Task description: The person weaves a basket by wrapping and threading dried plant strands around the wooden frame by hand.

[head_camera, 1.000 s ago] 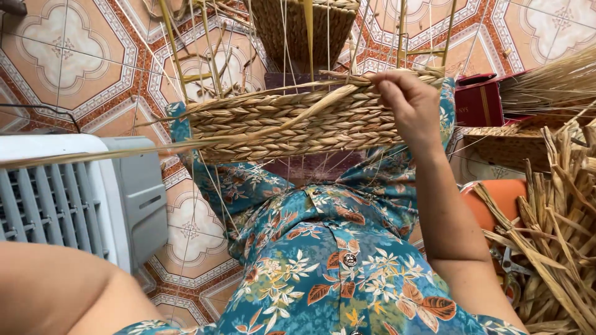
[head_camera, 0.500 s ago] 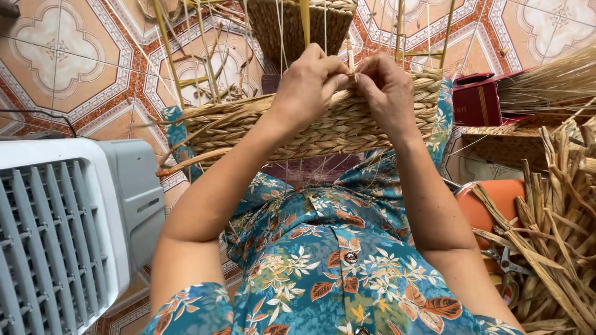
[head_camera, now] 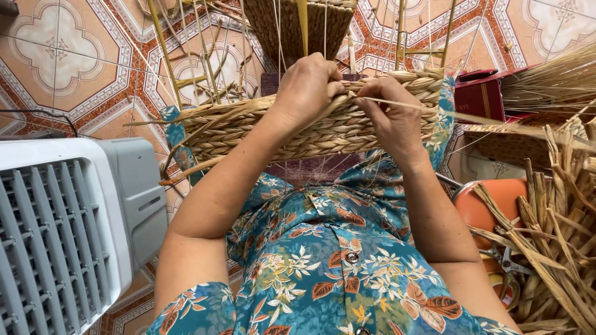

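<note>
We see the woven straw basket [head_camera: 323, 127] held across the lap, far of the floral blouse [head_camera: 335, 267]. Our left hand [head_camera: 307, 87] curls over its top rim, fingers closed on the braided edge. Our right hand [head_camera: 391, 118] sits just beside it, fingers pinching a thin straw strand [head_camera: 434, 110] that runs off to the right. A dark red box [head_camera: 481, 96] lies on the tiled floor [head_camera: 56, 68] at far right, an orange container [head_camera: 490, 201] nearer among loose straw [head_camera: 559, 205]. A grey fan housing [head_camera: 56, 229] stands at left.
</note>
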